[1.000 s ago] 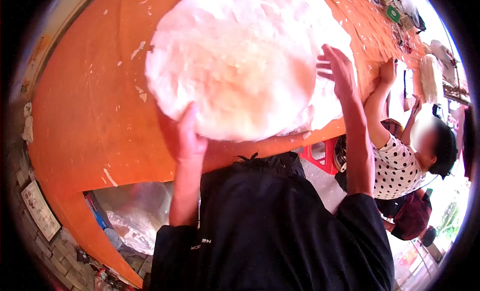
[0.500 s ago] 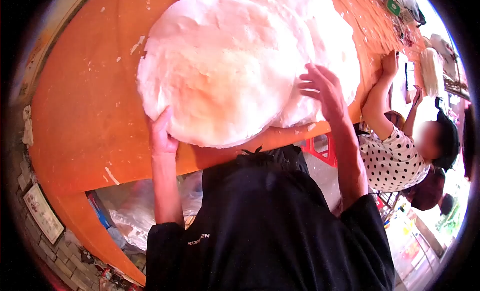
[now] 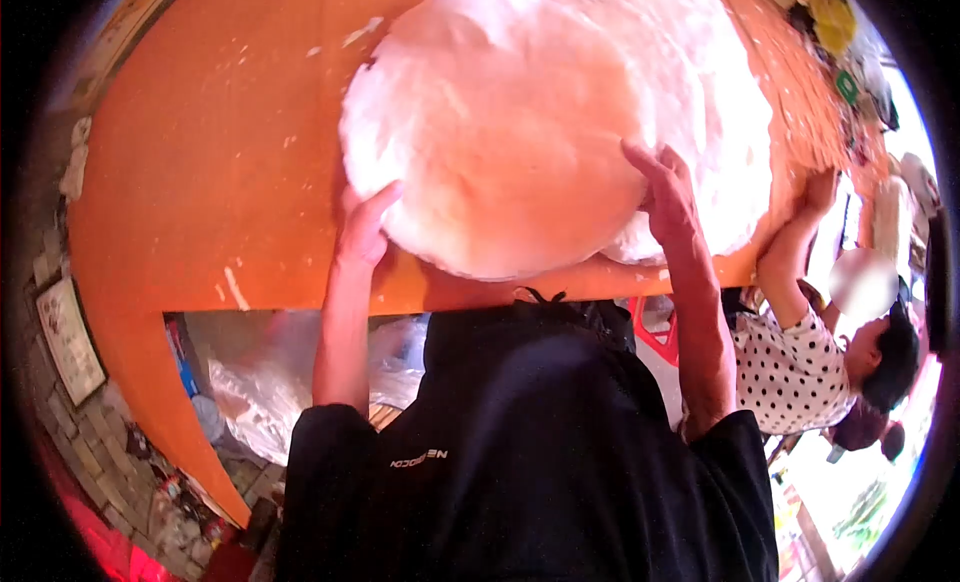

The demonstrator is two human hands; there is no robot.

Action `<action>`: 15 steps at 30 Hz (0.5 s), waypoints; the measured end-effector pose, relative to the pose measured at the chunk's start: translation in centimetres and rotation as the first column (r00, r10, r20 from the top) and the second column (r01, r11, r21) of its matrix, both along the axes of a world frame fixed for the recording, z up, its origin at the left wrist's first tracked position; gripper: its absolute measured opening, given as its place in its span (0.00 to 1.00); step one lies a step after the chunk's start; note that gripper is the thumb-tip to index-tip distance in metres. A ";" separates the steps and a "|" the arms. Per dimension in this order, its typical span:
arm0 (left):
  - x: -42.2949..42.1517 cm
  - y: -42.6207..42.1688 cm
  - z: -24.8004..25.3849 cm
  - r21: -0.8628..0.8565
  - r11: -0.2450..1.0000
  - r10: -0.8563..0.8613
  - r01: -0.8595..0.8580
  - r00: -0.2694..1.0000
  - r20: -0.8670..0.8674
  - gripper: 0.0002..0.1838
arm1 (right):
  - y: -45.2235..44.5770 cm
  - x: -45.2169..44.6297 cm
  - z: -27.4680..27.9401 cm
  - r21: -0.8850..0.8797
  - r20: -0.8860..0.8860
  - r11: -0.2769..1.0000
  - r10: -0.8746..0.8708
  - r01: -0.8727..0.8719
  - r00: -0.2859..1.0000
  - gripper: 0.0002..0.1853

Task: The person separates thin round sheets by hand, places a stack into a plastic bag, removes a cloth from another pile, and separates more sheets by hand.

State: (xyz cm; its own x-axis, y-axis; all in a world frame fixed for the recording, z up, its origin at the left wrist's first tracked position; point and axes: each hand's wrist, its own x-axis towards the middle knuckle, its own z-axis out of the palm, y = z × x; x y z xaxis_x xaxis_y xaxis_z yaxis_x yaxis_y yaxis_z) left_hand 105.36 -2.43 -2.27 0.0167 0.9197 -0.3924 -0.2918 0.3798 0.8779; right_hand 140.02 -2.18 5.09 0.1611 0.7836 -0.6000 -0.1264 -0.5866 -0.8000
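A large, round, pale sheet (image 3: 510, 132), soft and dough-like, lies near the front edge of the orange table. Its middle looks pinkish and thinner, its rim whiter. My left hand (image 3: 368, 227) grips the sheet's lower left rim, thumb on top and fingers hidden beneath. At the right rim my right hand (image 3: 672, 197) is closed on the same sheet, with the thumb side showing over the edge. More pale sheets (image 3: 715, 132) extend from under its right side, partly covered by the round one.
White scraps dot the orange table (image 3: 220, 172). Clear plastic wrapping (image 3: 260, 402) lies below it. To the right, a person in a polka-dot top (image 3: 795, 367) has an arm on the table. A red stool (image 3: 655, 332) stands under the front edge, and a framed picture (image 3: 70, 340) is at far left.
My right hand has gone from spread fingers over the sheet to a hold on its right rim. My left hand keeps its grip. The whole view has shifted, placing the sheet further right.
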 end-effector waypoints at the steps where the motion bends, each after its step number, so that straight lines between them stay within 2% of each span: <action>1: -0.8 0.2 -0.5 -0.048 0.999 0.004 -0.003 1.000 0.025 0.32 | 0.2 -0.9 -0.9 0.127 -0.008 0.991 -0.033 0.033 0.999 0.22; 2: -1.7 0.2 0.0 -0.046 0.999 0.015 -0.014 1.000 0.019 0.32 | 0.5 -1.8 -0.8 0.129 -0.014 0.991 -0.021 0.023 1.000 0.22; 4: -3.9 0.5 1.2 0.007 0.994 0.110 -0.111 0.993 0.048 0.31 | 1.1 -4.1 -0.1 0.285 0.114 0.958 -0.008 -0.025 0.993 0.22; 5: -7.2 0.4 -0.2 -0.037 0.988 0.148 -0.147 0.989 0.025 0.32 | 1.6 -5.6 0.6 0.265 0.083 0.961 0.054 -0.074 0.995 0.23; 6: -8.5 0.3 1.6 0.012 0.984 0.177 -0.177 0.984 -0.001 0.32 | 2.1 -7.1 -0.7 0.318 0.083 0.942 0.081 -0.104 0.993 0.24; 7: -11.0 -0.1 2.4 0.022 0.978 0.208 -0.208 0.978 -0.016 0.33 | 2.7 -8.9 -0.2 0.287 0.036 0.945 0.150 -0.154 0.988 0.24; 8: -13.0 -0.5 3.4 0.044 0.968 0.249 -0.246 0.962 -0.115 0.33 | 3.4 -10.7 -1.1 0.312 0.023 0.923 0.229 -0.225 0.973 0.24; 9: -16.9 -1.2 2.3 0.044 0.962 0.274 -0.271 0.956 -0.107 0.33 | 3.5 -12.9 -1.9 0.444 -0.147 0.876 0.279 -0.189 0.949 0.24; 10: -19.1 -1.8 2.4 0.009 0.953 0.300 -0.301 0.945 -0.132 0.33 | 3.6 -14.9 -1.0 0.435 -0.255 0.881 0.321 -0.188 0.912 0.22; 11: -21.4 -2.5 2.1 -0.040 0.947 0.313 -0.319 0.943 -0.113 0.34 | 4.3 -17.5 -4.9 0.369 -0.198 0.895 0.341 -0.252 0.919 0.20; 12: -22.8 -3.0 2.2 -0.071 0.945 0.307 -0.319 0.941 -0.143 0.34 | 4.1 -18.4 -3.2 0.405 -0.266 0.883 0.362 -0.237 0.893 0.16; 13: -24.7 -3.6 1.0 -0.099 0.940 0.307 -0.326 0.936 -0.173 0.34 | 5.2 -20.7 -7.9 0.229 -0.197 0.888 0.443 -0.398 0.875 0.13; 15: -28.8 -5.2 -2.3 -0.133 0.937 0.294 -0.323 0.936 -0.195 0.33 | 4.5 -22.8 -12.6 0.155 -0.260 0.853 0.521 -0.498 0.813 0.10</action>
State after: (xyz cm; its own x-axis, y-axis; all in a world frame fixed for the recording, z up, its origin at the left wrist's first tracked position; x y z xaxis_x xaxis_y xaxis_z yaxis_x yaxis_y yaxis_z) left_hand 76.58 -7.65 -4.60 -0.3375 0.7934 -0.5065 -0.2691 0.4343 0.8596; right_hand 117.25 2.33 -7.53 -0.4407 0.7504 -0.4926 -0.0531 -0.5696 -0.8202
